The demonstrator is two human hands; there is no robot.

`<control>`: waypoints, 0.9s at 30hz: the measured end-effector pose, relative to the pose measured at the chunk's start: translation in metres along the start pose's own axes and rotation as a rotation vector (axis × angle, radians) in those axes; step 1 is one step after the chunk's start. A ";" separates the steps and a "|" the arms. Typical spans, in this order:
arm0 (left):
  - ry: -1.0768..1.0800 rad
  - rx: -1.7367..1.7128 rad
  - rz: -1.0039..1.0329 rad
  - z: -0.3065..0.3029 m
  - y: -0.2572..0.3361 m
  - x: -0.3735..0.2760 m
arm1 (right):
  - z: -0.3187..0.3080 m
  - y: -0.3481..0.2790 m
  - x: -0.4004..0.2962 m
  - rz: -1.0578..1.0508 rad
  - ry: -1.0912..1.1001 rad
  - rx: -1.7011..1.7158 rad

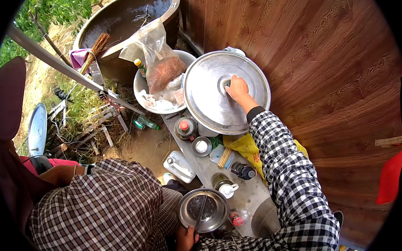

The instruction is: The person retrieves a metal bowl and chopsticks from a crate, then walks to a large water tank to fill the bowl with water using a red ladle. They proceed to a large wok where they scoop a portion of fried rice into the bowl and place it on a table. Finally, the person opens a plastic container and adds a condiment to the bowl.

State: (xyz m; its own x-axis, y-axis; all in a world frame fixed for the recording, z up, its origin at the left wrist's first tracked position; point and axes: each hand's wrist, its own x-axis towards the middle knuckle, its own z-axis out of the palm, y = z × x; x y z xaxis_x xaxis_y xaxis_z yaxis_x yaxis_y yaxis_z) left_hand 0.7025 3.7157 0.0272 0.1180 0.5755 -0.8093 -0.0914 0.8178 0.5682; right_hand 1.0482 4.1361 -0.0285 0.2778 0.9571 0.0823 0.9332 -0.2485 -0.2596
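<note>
My right hand (238,88) grips the knob of a large round metal lid (208,101), which is beside a white basin and partly over the items on the grey slab. What lies under the lid is mostly hidden. Low in the view, my left hand (187,241) is closed on thin metal tongs or chopsticks (201,212) that reach across a stainless steel bowl (217,206); whether it also holds the bowl's rim cannot be told. Near the bowl stand a jar with a white lid (221,183) and a black-capped bottle (243,171).
Another person in a brown checked shirt (99,205) is close on the left. A white basin (141,91) holds a plastic bag of reddish food. The grey slab (206,169) carries a red-capped jug (184,128) and small metal dish (201,146). A wood-grain wall (307,68) stands right.
</note>
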 end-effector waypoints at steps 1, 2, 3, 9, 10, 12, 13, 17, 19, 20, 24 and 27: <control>0.008 0.006 -0.015 -0.001 -0.002 0.004 | 0.000 -0.001 -0.001 0.018 0.013 -0.003; 0.019 0.008 -0.032 -0.001 -0.002 0.005 | -0.004 -0.006 -0.003 0.037 -0.028 0.010; 0.018 0.068 -0.012 -0.001 -0.001 0.006 | -0.009 -0.011 -0.006 0.044 -0.054 0.025; -0.007 0.180 0.096 0.002 0.010 0.007 | -0.005 -0.004 -0.013 0.064 -0.162 0.153; 0.025 0.247 0.131 0.004 0.015 0.006 | -0.007 -0.002 -0.015 0.058 -0.169 0.173; 0.002 0.139 0.124 0.008 0.022 0.011 | -0.015 0.002 -0.023 0.062 -0.176 0.239; -0.008 0.091 0.123 0.009 0.028 0.013 | -0.022 0.001 -0.025 0.041 -0.166 0.279; -0.011 0.120 0.202 -0.002 0.027 0.004 | -0.060 -0.006 -0.091 -0.139 -0.053 0.379; -0.076 0.059 0.212 0.002 0.024 0.012 | -0.092 -0.004 -0.129 -0.354 0.131 0.459; -0.089 0.048 0.223 -0.004 0.020 0.013 | -0.119 -0.021 -0.161 -0.373 0.093 0.581; -0.181 0.096 0.272 0.009 0.021 0.016 | -0.278 -0.032 -0.302 -0.553 0.019 0.610; -0.139 0.205 0.291 0.011 0.011 0.031 | -0.409 -0.029 -0.392 -0.582 0.315 0.520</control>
State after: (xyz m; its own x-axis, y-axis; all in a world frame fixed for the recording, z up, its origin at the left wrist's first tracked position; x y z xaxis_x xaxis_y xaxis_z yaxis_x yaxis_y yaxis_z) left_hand 0.7159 3.7427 0.0096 0.2506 0.7675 -0.5901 0.0574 0.5967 0.8004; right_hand 1.0061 3.7072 0.3406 -0.0931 0.8058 0.5848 0.7447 0.4462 -0.4963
